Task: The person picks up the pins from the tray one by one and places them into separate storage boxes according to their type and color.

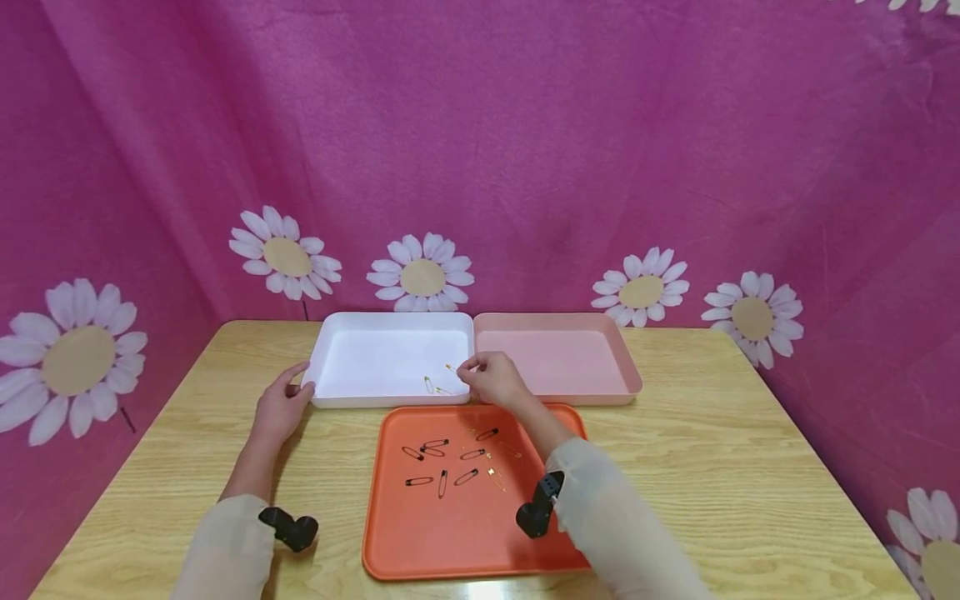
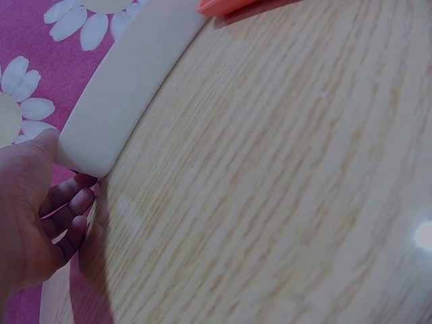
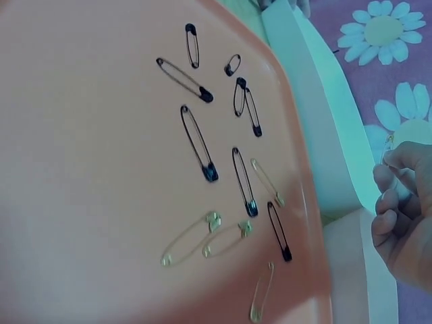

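Note:
My right hand [image 1: 495, 379] is over the right end of the white tray [image 1: 318, 367], pinching a gold safety pin [image 3: 389, 142] between thumb and fingertips. Inside that tray, close below the hand, lie gold safety pins [image 1: 429, 385]. At the tray's front left corner, my left hand [image 1: 281, 408] holds the wall, thumb at the rim and the other fingers bent low against the outside in the left wrist view. Several black safety pins [image 3: 198, 145] are spread over the orange tray [image 1: 450, 550]. Gold ones [image 3: 191, 239] lie among them, partly shaded by the right arm.
A pink tray [image 1: 555, 400] stands right beside the white one, at the back of the wooden table [image 1: 720, 483]. The orange tray sits in front of both. Behind the table hangs a magenta curtain [image 1: 510, 167] with daisies.

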`<state>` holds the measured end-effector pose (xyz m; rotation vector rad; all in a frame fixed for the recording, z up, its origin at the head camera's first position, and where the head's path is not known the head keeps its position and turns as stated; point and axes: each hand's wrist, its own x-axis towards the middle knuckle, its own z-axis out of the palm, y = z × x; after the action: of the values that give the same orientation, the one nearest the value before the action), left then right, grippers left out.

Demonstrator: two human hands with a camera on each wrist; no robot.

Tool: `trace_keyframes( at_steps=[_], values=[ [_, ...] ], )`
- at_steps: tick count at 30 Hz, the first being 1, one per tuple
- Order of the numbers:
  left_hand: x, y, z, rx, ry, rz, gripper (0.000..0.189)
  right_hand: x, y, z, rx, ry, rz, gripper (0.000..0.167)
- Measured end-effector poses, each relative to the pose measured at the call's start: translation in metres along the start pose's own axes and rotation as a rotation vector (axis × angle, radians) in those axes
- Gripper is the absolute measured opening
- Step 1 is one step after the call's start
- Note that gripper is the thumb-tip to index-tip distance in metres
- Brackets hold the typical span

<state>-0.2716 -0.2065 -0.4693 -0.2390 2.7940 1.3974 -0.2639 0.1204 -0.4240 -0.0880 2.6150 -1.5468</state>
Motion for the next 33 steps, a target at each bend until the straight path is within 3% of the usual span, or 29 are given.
trace_keyframes(
  at_steps=[18, 33],
  values=[
    [-0.001, 0.000, -0.001, -0.014, 0.004, -0.013, 0.050, 0.012, 0.001, 0.021, -0.065, 0.054, -0.023, 0.021],
    [-0.003, 0.003, -0.001, -0.008, -0.002, -0.014, 0.051, 0.003, 0.001, 0.004, -0.072, 0.056, -0.058, 0.018]
  ],
)
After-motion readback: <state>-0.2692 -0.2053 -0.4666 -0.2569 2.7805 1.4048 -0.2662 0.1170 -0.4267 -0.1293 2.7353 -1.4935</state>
